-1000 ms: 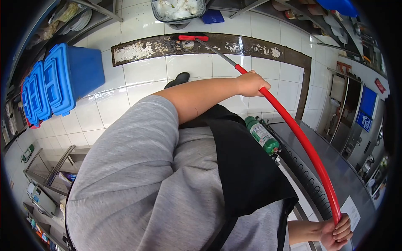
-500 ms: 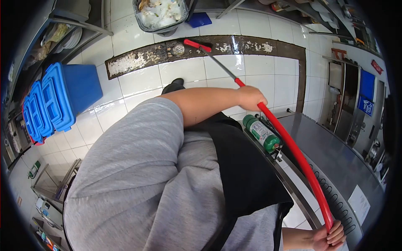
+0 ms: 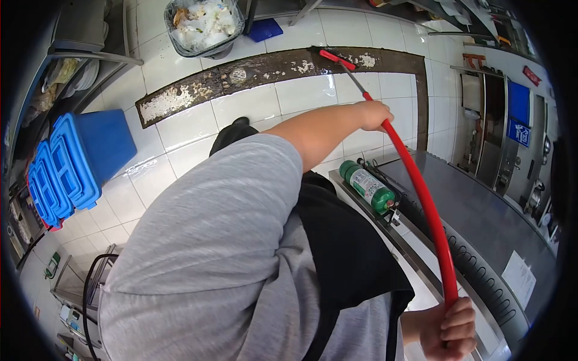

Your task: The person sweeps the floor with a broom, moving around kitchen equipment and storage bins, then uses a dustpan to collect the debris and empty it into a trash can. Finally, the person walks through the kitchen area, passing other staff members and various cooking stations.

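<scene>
I hold a long-handled floor brush [image 3: 415,174] with a red pole that bends and a grey metal section. My left hand [image 3: 374,115] is closed around its upper part, with the arm stretched across my body. Lower down, my right hand [image 3: 450,331] grips the near end of the pole. The red brush head [image 3: 337,58] rests on a dark, worn floor strip [image 3: 271,71] with peeling pale patches. Whether its dark edge is bristle or rubber is hard to make out.
A bin of waste [image 3: 205,45] stands beyond the strip, beside a blue flat object [image 3: 265,30]. Blue lidded tubs [image 3: 90,150] are at left. A green cylinder [image 3: 367,186] lies near the steel counter [image 3: 457,192] at right. The white floor tiles [image 3: 247,105] look wet.
The brush head has moved right along the dark strip, and its angle has changed. My left hand has shifted up and slightly right; my right hand has come a little left. The view has turned slightly.
</scene>
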The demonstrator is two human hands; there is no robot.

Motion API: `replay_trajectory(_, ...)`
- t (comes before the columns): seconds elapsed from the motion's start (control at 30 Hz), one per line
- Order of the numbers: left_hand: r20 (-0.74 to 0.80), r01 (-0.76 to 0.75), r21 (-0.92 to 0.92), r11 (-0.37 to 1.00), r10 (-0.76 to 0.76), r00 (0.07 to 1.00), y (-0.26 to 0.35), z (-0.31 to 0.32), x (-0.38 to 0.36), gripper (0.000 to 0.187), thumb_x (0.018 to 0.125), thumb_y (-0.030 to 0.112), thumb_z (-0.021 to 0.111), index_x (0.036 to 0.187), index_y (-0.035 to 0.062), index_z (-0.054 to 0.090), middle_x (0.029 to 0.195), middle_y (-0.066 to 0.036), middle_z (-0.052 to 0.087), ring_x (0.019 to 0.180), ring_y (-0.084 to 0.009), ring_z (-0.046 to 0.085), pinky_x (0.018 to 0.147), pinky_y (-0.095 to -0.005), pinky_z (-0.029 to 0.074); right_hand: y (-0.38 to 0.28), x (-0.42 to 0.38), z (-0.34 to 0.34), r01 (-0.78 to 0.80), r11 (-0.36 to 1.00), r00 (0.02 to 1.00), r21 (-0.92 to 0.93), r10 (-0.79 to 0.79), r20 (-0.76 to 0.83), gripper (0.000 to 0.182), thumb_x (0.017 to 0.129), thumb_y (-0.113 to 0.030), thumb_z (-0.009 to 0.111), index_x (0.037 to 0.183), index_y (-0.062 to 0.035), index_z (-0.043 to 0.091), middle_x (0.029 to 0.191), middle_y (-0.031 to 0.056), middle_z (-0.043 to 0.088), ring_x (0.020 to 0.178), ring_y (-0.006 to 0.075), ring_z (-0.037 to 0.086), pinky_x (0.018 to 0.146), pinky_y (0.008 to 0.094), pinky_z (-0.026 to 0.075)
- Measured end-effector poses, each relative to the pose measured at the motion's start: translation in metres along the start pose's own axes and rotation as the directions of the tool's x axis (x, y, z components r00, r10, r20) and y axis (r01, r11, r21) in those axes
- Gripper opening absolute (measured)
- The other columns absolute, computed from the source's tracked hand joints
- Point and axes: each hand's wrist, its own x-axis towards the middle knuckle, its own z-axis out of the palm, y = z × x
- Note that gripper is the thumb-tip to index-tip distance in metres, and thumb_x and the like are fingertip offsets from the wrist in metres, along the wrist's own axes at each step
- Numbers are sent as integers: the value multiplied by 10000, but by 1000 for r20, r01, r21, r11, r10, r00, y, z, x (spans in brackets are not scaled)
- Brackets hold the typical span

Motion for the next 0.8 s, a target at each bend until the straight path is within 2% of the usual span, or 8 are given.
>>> replay_trajectory(0.1,44,14,-56,998,-11,999,23,-6,-30,259,819,328,656,733,103,561,804,-117,597,867,-337,584,749,-451,465,-9,17,-2,20,987,996,158,-5,-94,385,986,-446,401,743,-148,389,592,-28,373,513,126,381,516,297,332)
replay_trajectory(0.2,107,82,-68,994,-75,991,51,-25,-70,291,821,334,637,682,90,559,721,-134,594,805,-343,591,717,-453,464,-25,34,-22,-42,954,999,297,40,11,388,977,-449,425,725,-157,385,588,-50,364,499,96,372,506,273,330)
replay_trajectory(0.43,145,202,-66,977,-191,971,94,-73,-146,306,824,316,631,626,95,557,637,-142,579,702,-359,597,660,-465,467,-46,40,-27,-85,867,985,490,147,-91,412,963,-446,463,675,-161,389,556,-67,347,487,78,385,533,240,369)
replay_trajectory(0.47,142,222,-70,972,-211,967,97,-77,-149,306,825,312,628,619,97,556,627,-143,577,698,-357,599,658,-465,468,-51,43,-31,-82,867,986,492,144,-90,412,963,-446,463,675,-161,389,556,-67,347,487,78,385,533,240,369)
replay_trajectory(0.5,54,114,-29,993,-112,992,98,-75,-142,271,802,289,640,627,95,568,619,-140,580,674,-357,596,645,-465,470,-61,46,-38,-77,874,988,480,132,-82,408,963,-442,466,676,-162,389,556,-68,339,497,77,389,539,239,371)
replay_trajectory(0.6,7,52,-55,997,-52,999,116,-82,-107,230,776,265,654,644,90,582,626,-142,585,671,-362,595,638,-470,472,-77,56,-46,-53,897,994,438,88,-61,394,971,-438,449,694,-164,390,568,-68,325,520,79,394,558,240,376)
replay_trajectory(0.67,-136,10,-125,992,-27,990,101,-72,-83,183,751,231,656,662,85,592,636,-143,590,682,-365,597,636,-468,472,-75,60,-41,-17,936,1000,352,19,-3,389,978,-449,423,718,-161,392,584,-68,335,515,86,387,557,249,373)
replay_trajectory(0.8,-59,169,-124,978,-177,982,63,-73,-82,149,746,211,644,683,86,594,691,-144,614,722,-365,608,640,-460,471,-35,52,0,-30,964,1000,263,29,8,412,988,-472,386,716,-162,376,584,-59,342,522,97,390,541,264,355)
